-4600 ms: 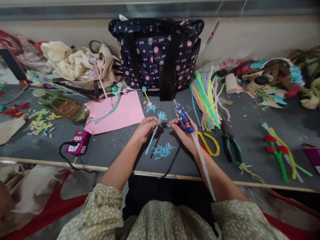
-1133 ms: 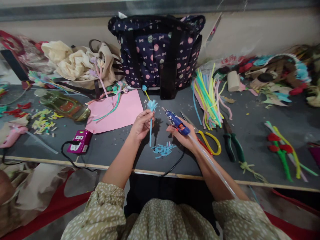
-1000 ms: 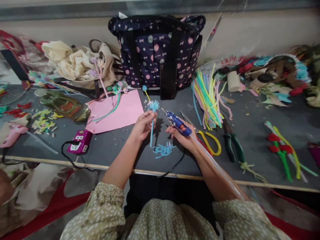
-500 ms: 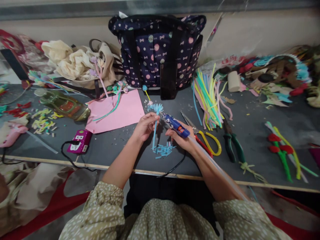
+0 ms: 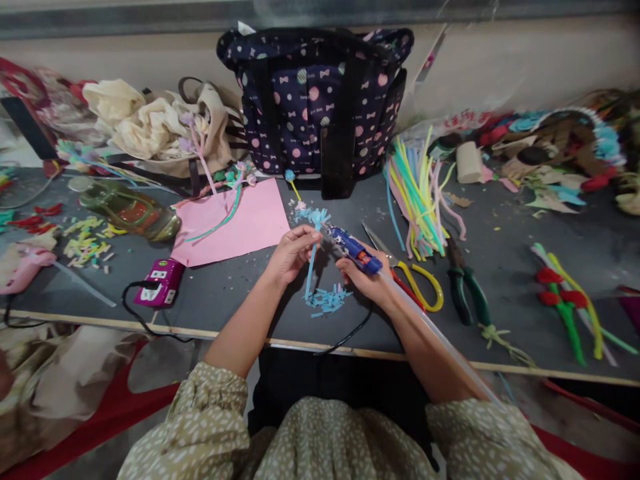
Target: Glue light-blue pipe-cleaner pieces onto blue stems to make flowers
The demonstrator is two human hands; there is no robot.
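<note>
My left hand (image 5: pixel 289 253) pinches the stem of a light blue pipe-cleaner flower (image 5: pixel 313 223), holding it upright over the dark table (image 5: pixel 230 293). My right hand (image 5: pixel 367 277) grips a blue hot glue gun (image 5: pixel 353 245) with a clear glue stick (image 5: pixel 440 343) trailing back along my forearm. The gun's nozzle touches the flower's tufted head. A small pile of blue pipe-cleaner cuttings (image 5: pixel 326 300) lies just below both hands.
Yellow-handled scissors (image 5: pixel 413 273) and green pliers (image 5: pixel 465 283) lie right of my hand. A bundle of coloured pipe cleaners (image 5: pixel 417 193), a pink sheet (image 5: pixel 233 223), a polka-dot bag (image 5: pixel 320 100), a magenta power plug (image 5: pixel 159 283) and finished red flowers (image 5: pixel 563 300) surround them.
The flower moved right and the glue gun's nozzle swung left until it met the flower head. Both hands drew closer together.
</note>
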